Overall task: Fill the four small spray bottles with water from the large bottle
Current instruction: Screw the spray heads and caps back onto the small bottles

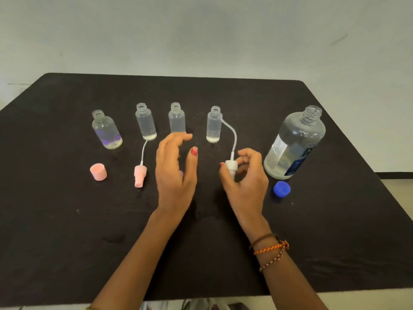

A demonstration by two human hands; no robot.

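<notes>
A pale, bare wall stands behind a table covered in matte black cloth with rounded far corners. Four small clear plastic bottles stand upright in a row, all uncapped: a squat one with purple marking at the left, then three slim ones. The large bottle, clear with a white and blue label, stands open at the right, its ribbed blue cap lying just in front of it. A pink cap and a pink spray top with a thin white tube lie near the left bottles.

The right hand pinches a white spray top, whose curved tube reaches up beside the rightmost slim bottle. The left hand hovers with fingers loosely spread, holding nothing; it hides the foot of the third bottle and something purple beneath the palm, too covered to identify. Braided bracelets circle the right wrist.
</notes>
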